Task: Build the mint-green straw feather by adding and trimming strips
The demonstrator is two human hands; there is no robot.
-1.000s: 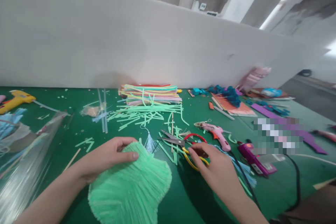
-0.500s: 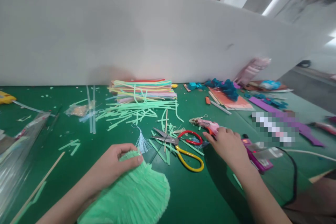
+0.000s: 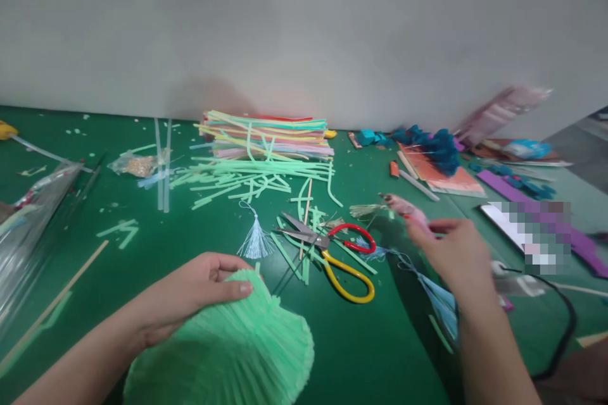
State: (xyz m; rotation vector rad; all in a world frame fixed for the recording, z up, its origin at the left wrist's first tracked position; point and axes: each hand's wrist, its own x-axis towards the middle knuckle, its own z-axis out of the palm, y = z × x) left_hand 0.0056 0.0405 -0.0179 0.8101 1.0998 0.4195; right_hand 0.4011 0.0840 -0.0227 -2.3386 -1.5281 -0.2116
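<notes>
Left hand [image 3: 190, 294]: I've got it low and near me, palm down, thumb pressed flat, fingers curled in a pinch.
Right hand [image 3: 458, 256]: raised ahead, blurred, fingers closed in a grip.
Forearms: both angled inward.

Green fan [image 3: 228, 348] under my left hand [image 3: 190, 294]: finely pleated paper, matt. Glue gun [image 3: 408, 210] in my right hand [image 3: 458, 256]: pink plastic, blurred. Scissors [image 3: 327, 247] between grips: bare metal blades, glossy plastic handles. Table [image 3: 361, 354]: smooth green, slight sheen.
</notes>
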